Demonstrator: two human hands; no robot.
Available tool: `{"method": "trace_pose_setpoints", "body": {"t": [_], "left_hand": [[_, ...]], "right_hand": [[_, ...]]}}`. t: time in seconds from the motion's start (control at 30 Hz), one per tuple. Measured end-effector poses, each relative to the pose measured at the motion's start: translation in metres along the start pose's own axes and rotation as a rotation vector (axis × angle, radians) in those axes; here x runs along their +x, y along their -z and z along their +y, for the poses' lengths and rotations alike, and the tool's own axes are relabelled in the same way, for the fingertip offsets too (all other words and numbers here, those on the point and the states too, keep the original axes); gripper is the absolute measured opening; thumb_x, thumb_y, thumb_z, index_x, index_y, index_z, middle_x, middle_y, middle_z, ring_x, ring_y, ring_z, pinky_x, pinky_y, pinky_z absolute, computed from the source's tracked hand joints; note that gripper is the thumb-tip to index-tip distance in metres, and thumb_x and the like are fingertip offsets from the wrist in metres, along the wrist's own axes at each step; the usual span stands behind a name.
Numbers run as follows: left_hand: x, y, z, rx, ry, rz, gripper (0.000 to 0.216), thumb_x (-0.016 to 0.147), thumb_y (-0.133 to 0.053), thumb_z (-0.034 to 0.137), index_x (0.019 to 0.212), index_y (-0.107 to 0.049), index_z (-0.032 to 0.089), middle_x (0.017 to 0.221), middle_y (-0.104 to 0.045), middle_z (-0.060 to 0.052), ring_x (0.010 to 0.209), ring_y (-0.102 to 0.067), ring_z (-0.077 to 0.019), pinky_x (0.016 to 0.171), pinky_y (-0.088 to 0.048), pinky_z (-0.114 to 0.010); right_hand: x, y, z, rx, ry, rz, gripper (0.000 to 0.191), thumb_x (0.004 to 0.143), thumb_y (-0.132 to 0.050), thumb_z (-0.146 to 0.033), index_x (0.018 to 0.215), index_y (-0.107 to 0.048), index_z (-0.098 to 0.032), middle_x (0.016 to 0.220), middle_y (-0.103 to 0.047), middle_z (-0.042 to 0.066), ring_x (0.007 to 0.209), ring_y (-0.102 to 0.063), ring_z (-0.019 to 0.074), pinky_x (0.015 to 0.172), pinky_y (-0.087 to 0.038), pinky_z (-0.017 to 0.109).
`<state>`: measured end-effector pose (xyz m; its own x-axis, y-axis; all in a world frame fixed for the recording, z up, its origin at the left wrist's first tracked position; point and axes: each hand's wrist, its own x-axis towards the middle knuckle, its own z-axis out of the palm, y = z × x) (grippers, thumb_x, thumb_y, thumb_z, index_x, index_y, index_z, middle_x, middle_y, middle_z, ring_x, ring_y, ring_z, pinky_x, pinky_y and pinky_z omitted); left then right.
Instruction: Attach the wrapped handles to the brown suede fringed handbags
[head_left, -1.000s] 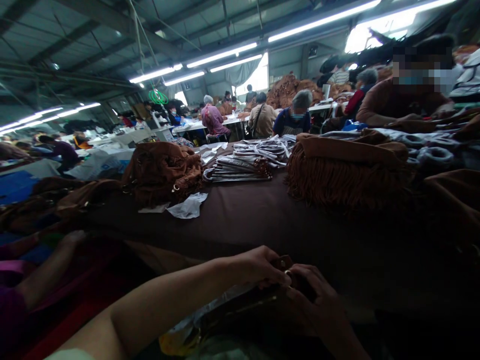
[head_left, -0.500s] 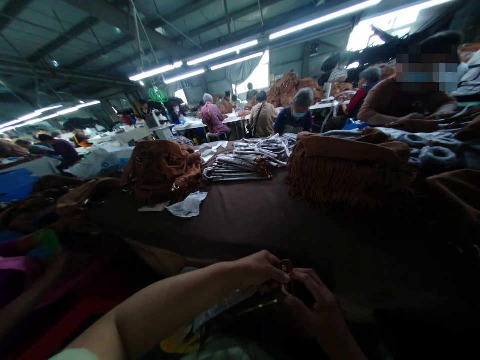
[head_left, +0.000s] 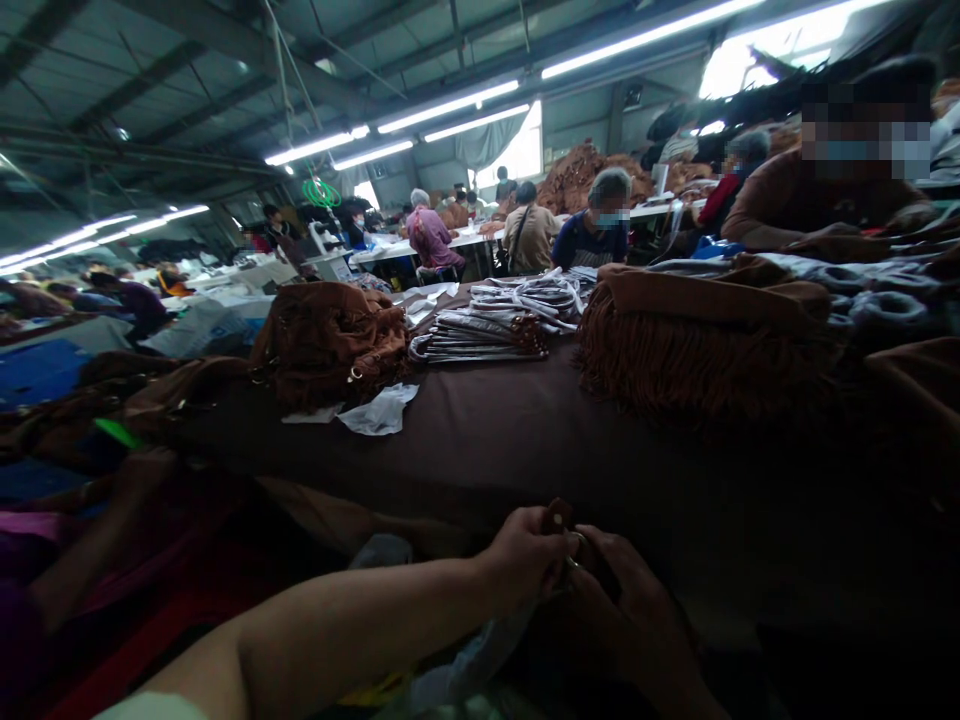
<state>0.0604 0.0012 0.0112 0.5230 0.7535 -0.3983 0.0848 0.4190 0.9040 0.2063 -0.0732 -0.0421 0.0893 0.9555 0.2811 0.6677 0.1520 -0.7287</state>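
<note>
At the near edge of the table, my left hand pinches a brown leather strap end with a small pale stud or hole in it. My right hand is closed on a shiny metal ring close against that strap end. How the ring and the strap are joined is hidden by my fingers. Pale plastic wrapping hangs beneath my left forearm, in shadow. The lower part of my right hand is dark.
A brown cloth covers the table. On it lie a heap of brown suede bags, wrapped straps, a fringed brown stack and a white plastic scrap. A co-worker's hand is at left; other people sit beyond.
My left hand has shifted slightly left, and the strap end now stands more upright. The ring shows between my hands. The co-worker's hand at left has come more clearly into view.
</note>
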Motion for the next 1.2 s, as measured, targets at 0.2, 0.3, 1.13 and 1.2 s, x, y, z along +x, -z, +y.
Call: {"method": "trace_pose_setpoints", "body": {"t": [0.2,0.3,1.13,1.2], "left_hand": [[-0.004,-0.006,-0.011,-0.039,-0.089,0.055,0.037,0.066,-0.067,0.046,0.076,-0.050,0.015,0.047,-0.046,0.008,0.035,-0.038,-0.0053,0.037,-0.030,-0.019],[-0.003,-0.002,-0.007,0.016,-0.051,-0.055,0.035,0.066,-0.068,0.044,0.076,-0.051,0.015,0.048,-0.046,0.008,0.035,-0.037,-0.0048,0.035,-0.030,-0.018],[0.000,0.033,0.041,0.783,0.041,-0.334,0.023,0.088,-0.046,0.042,0.086,-0.051,0.019,0.057,-0.049,0.006,0.046,-0.043,-0.0076,0.043,-0.030,-0.018],[0.000,0.033,0.041,0.862,-0.027,-0.322,0.024,0.088,-0.047,0.041,0.081,-0.051,0.018,0.059,-0.051,0.004,0.050,-0.045,-0.0079,0.045,-0.031,-0.018]], "right_hand": [[0.003,-0.006,0.009,-0.025,0.105,0.050,0.033,0.088,-0.055,-0.039,0.118,-0.057,-0.025,0.117,-0.062,0.008,0.108,-0.060,0.0232,0.090,-0.054,0.038],[0.002,-0.003,0.013,-0.023,0.157,0.062,0.033,0.088,-0.056,-0.037,0.118,-0.058,-0.024,0.116,-0.064,0.008,0.106,-0.062,0.0229,0.089,-0.054,0.037],[0.003,0.015,0.005,0.100,0.160,-0.008,0.027,0.086,-0.058,-0.042,0.106,-0.067,-0.025,0.107,-0.069,0.007,0.098,-0.065,0.0230,0.083,-0.056,0.034],[0.003,0.017,0.003,0.115,0.142,-0.031,0.029,0.086,-0.057,-0.042,0.106,-0.068,-0.025,0.107,-0.069,0.008,0.098,-0.066,0.0231,0.083,-0.056,0.034]]}}
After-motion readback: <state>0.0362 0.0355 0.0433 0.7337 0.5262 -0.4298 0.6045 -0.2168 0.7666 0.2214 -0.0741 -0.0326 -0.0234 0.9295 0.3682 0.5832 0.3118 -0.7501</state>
